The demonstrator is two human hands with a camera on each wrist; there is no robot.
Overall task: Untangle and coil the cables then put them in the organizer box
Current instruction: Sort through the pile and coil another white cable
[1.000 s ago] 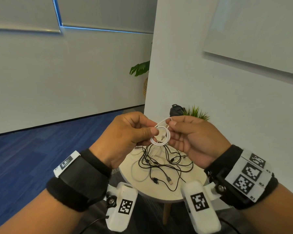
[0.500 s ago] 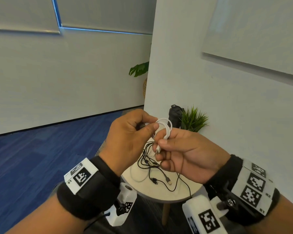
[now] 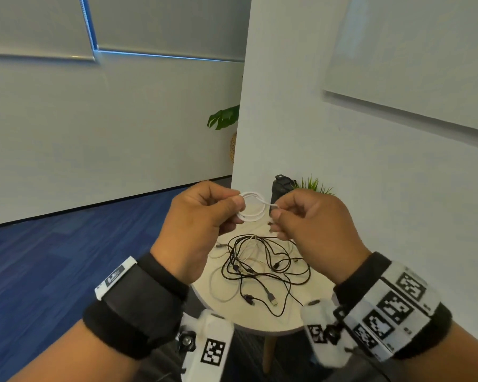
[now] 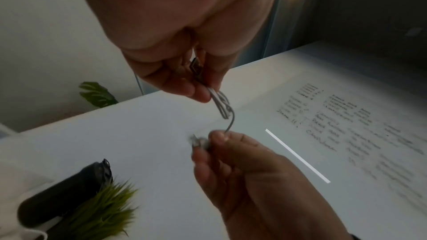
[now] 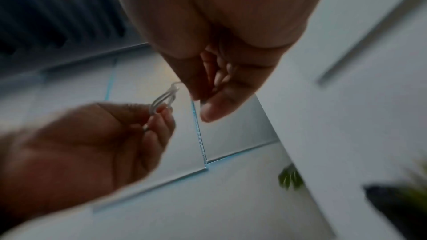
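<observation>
white cable coil (image 3: 253,206) pinched between left hand (image 3: 202,224), right hand (image 3: 309,224), above table

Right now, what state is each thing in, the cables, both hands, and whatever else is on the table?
White cable: coiled in small loops, held up between both hands.
Left hand: pinches the coil.
Right hand: pinches the cable's free end.
Black cables: tangled with a white one, loose on the table.
Table: holds the tangle.
Bottle: upright, closed.
Plant: upright beside the bottle.
Organizer box: not in view.
</observation>
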